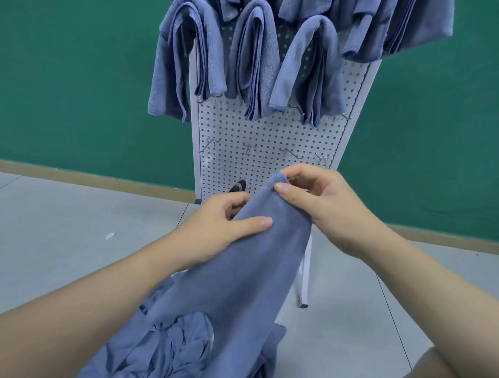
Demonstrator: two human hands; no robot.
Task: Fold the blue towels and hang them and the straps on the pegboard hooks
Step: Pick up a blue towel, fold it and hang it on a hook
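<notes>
Head view: blue towel [234, 278], soft, light and limp, at centre frame, its corner pinched by the right hand [323, 201] at 1 o'clock, its edge gripped by the left hand [218, 220]; best held at corners.

No readable text, labels or numbers appear anywhere (0 legible marks).

Ahead of me a green wall [58, 84] runs across the whole view, with a tan baseboard [79, 175] along its foot. Below lies a pale grey tiled floor [53, 232], its thin seams running diagonally. A small white scrap [110, 235] lies on the tiles to my left.
</notes>
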